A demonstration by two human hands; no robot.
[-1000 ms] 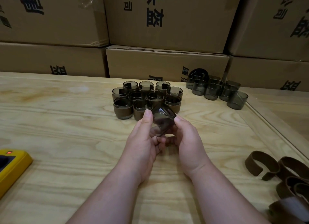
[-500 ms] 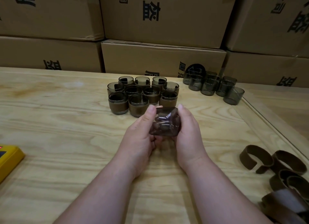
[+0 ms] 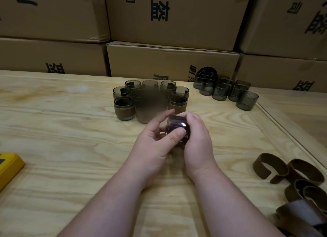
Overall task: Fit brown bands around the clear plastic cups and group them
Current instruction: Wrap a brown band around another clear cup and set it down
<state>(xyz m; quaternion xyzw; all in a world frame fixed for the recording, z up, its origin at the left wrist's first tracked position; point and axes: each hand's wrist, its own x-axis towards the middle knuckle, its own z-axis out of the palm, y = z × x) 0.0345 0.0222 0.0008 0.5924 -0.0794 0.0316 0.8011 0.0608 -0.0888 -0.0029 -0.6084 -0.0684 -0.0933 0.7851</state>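
Since a moment ago the cup [image 3: 177,130] has been turned in the grip, and the left hand [image 3: 152,144] now lays its thumb across the near face while the right hand [image 3: 196,139] curls its fingers over the top. Both hold it between them, tipped on its side above mid-desk. Banded cups [image 3: 150,98] stand just beyond, toward the far edge, so grouping looks a short push forward; loose brown bands [image 3: 290,174] lie near the right edge.

One cup [image 3: 177,130] in two hands, one yellow device [image 3: 8,167] near left, six cardboard boxes [image 3: 169,63] stacked far; banded cups too blurred to count.
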